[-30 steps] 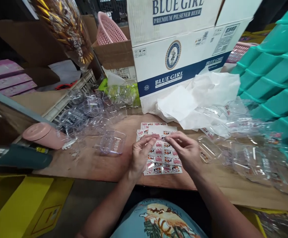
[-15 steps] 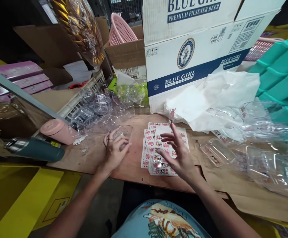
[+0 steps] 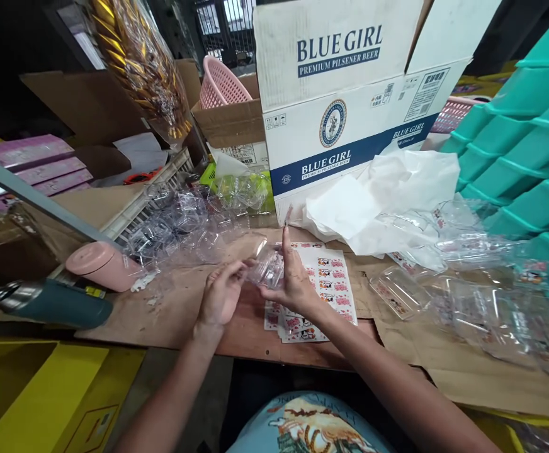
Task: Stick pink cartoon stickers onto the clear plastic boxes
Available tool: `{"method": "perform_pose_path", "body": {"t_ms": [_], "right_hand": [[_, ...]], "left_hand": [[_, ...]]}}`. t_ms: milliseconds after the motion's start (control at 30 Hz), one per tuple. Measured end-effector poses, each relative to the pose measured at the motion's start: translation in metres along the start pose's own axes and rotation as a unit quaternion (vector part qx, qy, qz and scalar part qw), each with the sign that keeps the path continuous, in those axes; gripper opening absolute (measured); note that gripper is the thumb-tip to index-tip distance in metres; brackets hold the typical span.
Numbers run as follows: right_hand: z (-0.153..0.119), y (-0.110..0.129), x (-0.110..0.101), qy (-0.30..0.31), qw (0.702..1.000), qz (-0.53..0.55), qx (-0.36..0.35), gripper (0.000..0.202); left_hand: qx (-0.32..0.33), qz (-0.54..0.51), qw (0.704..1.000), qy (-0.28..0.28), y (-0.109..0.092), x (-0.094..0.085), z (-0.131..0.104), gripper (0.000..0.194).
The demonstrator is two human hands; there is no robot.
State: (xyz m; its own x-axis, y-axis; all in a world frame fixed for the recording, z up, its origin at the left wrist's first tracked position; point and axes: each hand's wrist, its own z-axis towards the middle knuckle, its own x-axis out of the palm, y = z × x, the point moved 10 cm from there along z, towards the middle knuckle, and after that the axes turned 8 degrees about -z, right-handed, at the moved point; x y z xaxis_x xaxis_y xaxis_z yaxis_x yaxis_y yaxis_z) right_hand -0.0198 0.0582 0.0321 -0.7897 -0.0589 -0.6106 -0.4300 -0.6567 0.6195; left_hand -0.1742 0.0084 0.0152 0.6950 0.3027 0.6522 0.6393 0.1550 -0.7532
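Note:
Between my hands, above the left edge of the sticker sheets (image 3: pixel 333 277), is a clear plastic box (image 3: pixel 267 265). My left hand (image 3: pixel 220 292) grips its left side with thumb and fingers. My right hand (image 3: pixel 293 277) is spread at the box's right side, with the palm turned toward it. A small sticker (image 3: pixel 288 214) clings to the tip of my raised right index finger. The sheets lie stacked on the table, printed with rows of pink lettering and cartoon figures. Part of the stack is hidden by my right hand.
Clear plastic boxes (image 3: pixel 184 220) lie heaped at the left, beside a pink cup (image 3: pixel 102 264) and a teal bottle (image 3: pixel 62 303). A white carton (image 3: pixel 303 126) stands behind. On the right are stickered clear boxes (image 3: pixel 486 308), white paper (image 3: pixel 397 189) and teal bins (image 3: pixel 515 151).
My left hand has lifted the clear box off the table and brought it right. My right hand has moved left to the box, the sticker still on its fingertip. The view has shifted.

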Motion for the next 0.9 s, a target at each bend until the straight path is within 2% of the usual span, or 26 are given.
{"method": "perform_pose_path", "body": {"t_ms": [100,167,267,367,467,533,567,600,667,700,767,833,900], "right_hand": [[0.016,-0.006,-0.001,0.016,0.997,-0.076,-0.022,0.133],[0.027,-0.003,0.001,0.037,0.994,-0.088,-0.047,0.129],[0.035,0.02,-0.001,0.061,0.993,0.022,-0.1,0.129],[0.035,0.033,-0.009,0.084,0.975,0.178,-0.106,0.132],[0.028,0.028,-0.009,0.165,0.949,0.259,-0.077,0.136],[0.016,0.025,-0.012,0.234,0.928,0.28,-0.081,0.134],[0.011,0.021,-0.018,0.246,0.926,0.276,-0.075,0.131],[0.007,0.015,-0.028,0.233,0.935,0.261,-0.057,0.127],[-0.002,-0.001,-0.057,0.163,0.956,0.242,0.003,0.114],[-0.011,-0.006,-0.071,0.135,0.956,0.26,0.033,0.106],[-0.034,-0.006,-0.084,0.133,0.922,0.356,0.078,0.09],[-0.062,0.006,-0.081,0.183,0.858,0.469,0.107,0.082],[-0.088,0.016,-0.073,0.225,0.801,0.539,0.133,0.081]], "left_hand": [[-0.038,-0.124,0.989,-0.07,-0.004,-0.02,0.007,0.013],[-0.05,-0.174,0.98,-0.088,-0.002,-0.023,0.006,0.016],[-0.05,-0.197,0.975,-0.088,0.011,-0.017,-0.004,0.016],[-0.072,-0.162,0.983,-0.045,0.031,-0.003,-0.017,0.006],[-0.163,-0.13,0.977,0.045,0.052,0.019,-0.027,0.032],[-0.212,-0.104,0.969,0.073,0.06,0.027,-0.032,0.035],[-0.216,-0.091,0.969,0.076,0.06,0.03,-0.033,0.031],[-0.205,-0.079,0.972,0.078,0.058,0.034,-0.032,0.026],[-0.163,-0.056,0.981,0.087,0.051,0.043,-0.032,0.024],[-0.138,-0.044,0.985,0.093,0.049,0.047,-0.032,0.026],[-0.097,-0.022,0.99,0.098,0.048,0.055,-0.035,0.028],[-0.088,-0.013,0.991,0.098,0.056,0.061,-0.039,0.029],[-0.1,-0.016,0.991,0.089,0.068,0.063,-0.044,0.03]]}}
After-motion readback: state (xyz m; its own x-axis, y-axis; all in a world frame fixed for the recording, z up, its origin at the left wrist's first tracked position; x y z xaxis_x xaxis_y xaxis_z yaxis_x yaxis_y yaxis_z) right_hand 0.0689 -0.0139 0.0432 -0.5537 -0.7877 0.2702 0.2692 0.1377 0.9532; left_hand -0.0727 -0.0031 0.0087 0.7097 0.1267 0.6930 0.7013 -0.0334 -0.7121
